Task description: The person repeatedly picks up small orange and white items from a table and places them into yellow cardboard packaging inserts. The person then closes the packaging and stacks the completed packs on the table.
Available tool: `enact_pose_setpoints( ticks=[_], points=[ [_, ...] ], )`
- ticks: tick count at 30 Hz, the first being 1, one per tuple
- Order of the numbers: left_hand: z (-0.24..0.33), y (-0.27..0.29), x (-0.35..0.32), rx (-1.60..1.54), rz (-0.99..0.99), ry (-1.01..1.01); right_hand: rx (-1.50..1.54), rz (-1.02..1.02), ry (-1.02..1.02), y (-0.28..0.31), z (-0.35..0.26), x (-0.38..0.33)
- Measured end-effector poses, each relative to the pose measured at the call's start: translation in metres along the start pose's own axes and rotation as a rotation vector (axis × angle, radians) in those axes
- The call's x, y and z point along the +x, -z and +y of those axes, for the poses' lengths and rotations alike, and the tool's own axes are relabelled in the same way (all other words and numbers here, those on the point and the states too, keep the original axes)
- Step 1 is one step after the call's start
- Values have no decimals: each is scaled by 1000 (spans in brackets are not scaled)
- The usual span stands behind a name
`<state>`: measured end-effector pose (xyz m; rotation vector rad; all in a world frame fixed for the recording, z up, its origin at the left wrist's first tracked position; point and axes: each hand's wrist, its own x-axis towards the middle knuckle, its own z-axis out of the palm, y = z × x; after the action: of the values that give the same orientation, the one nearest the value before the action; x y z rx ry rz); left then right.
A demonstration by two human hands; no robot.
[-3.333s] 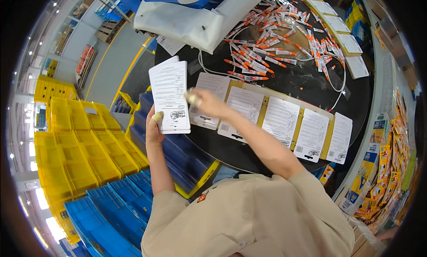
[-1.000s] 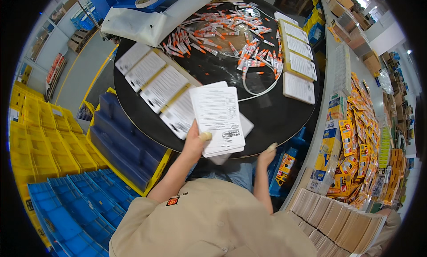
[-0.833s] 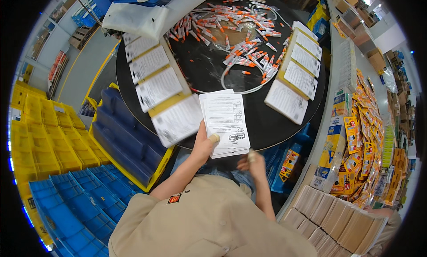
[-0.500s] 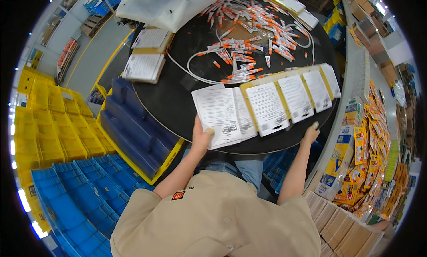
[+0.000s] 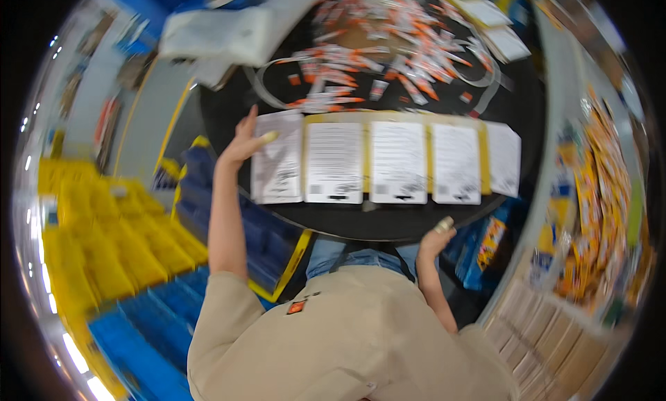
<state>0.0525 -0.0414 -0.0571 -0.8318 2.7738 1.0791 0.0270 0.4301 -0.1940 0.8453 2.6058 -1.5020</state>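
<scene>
Several stacks of white printed cards (image 5: pixel 398 158) lie side by side in a row on the black round table (image 5: pixel 388 224), with yellow strips showing between them. At the row's left end is one more stack of printed cards (image 5: pixel 277 168). My left hand (image 5: pixel 243 143) rests against its left edge, fingers stretched upward and the thumb reaching over its face. By the table's near edge, below the row, is my right hand (image 5: pixel 436 240), apart from the cards. Pale covers sit on its fingertips; motion blur and the hand's angle hide how its fingers are set.
Many small white tubes with orange caps (image 5: pixel 340 75) are heaped beyond the cards, beside a white hose loop (image 5: pixel 260 89). More card stacks (image 5: pixel 503 44) lie at the far right. Yellow bins (image 5: pixel 104 227) and blue bins (image 5: pixel 146 331) stand left; orange packets (image 5: pixel 603 214) fill the right.
The left-end card stack, tilted and fanned before, now stands straight in line with the row. My left hand has moved up and left with it. My right hand has shifted left along the edge.
</scene>
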Motion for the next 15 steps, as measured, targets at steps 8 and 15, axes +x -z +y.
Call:
enact_pose_setpoints(
  ticks=[8,15],
  points=[
    [-19,-9,57,55,-244,-184,135,81,567,199,-83,-39],
    [-46,4,52,-347,-201,-116,-41,1849,384,437,-54,-204]
  ],
)
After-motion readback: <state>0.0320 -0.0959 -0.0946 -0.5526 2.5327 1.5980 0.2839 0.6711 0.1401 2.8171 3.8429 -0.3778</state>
